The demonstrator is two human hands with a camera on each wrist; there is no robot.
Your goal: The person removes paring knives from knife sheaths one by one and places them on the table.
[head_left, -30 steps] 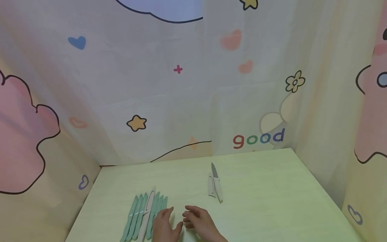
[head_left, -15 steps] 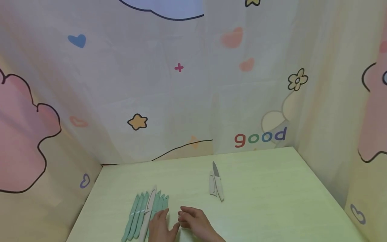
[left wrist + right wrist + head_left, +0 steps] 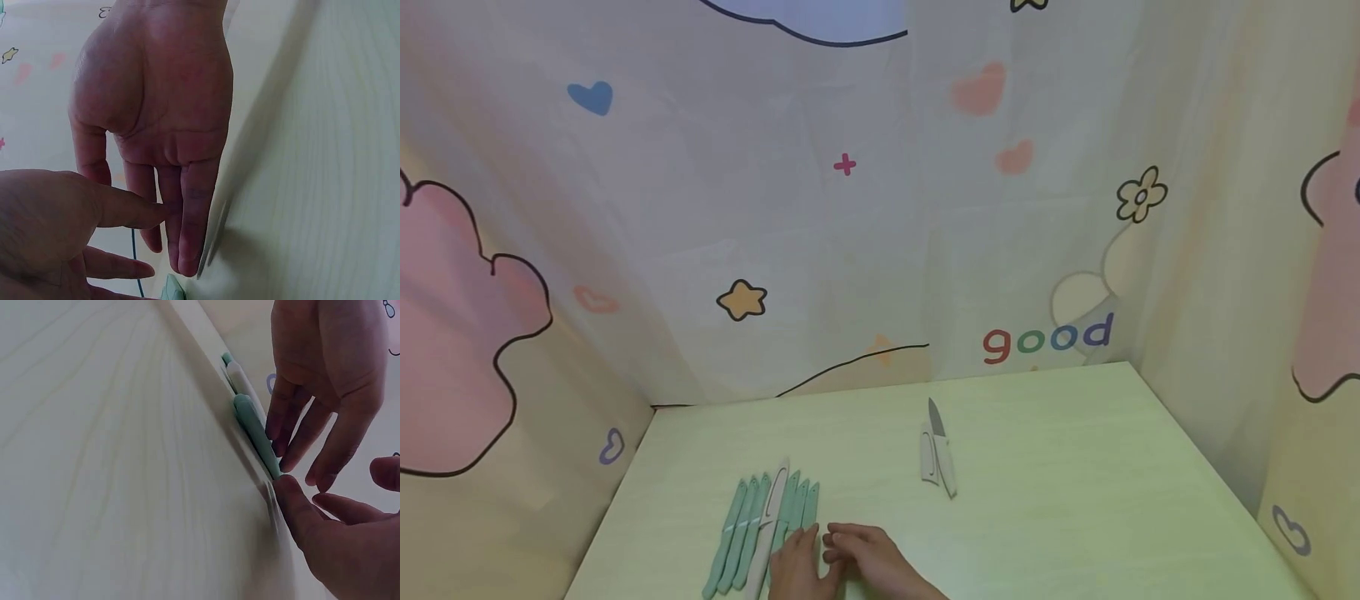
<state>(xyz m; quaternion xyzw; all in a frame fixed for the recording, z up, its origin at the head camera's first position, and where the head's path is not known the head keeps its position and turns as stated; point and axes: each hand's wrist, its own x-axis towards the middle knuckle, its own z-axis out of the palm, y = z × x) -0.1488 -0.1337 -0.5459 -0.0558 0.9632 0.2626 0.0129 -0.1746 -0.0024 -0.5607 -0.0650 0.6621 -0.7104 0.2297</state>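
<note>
Several slim green knives [image 3: 733, 533] lie side by side at the table's left, with a white-sheathed knife [image 3: 768, 533] among them. My left hand [image 3: 795, 567] is over the handles of the green knives on the row's right side, hiding their lower parts. Close beside it, my right hand [image 3: 872, 554] points its bent fingers leftward and has nothing in its grasp. In the right wrist view, the left hand [image 3: 331, 375] reaches down with loose fingers next to a green knife [image 3: 253, 428]; a fingertip of the right hand [image 3: 350, 544] is right at that knife's end.
Farther back, an unsheathed knife [image 3: 943, 450] with a grey blade and white handle lies beside its white sheath [image 3: 928, 454]. The pale table [image 3: 1075, 483] extends right of the hands. Printed curtains [image 3: 850, 233] stand behind it and at both sides.
My right hand has moved left, narrowing the gap to my left hand. The left hand has shifted slightly left and lower. The knives keep their arrangement.
</note>
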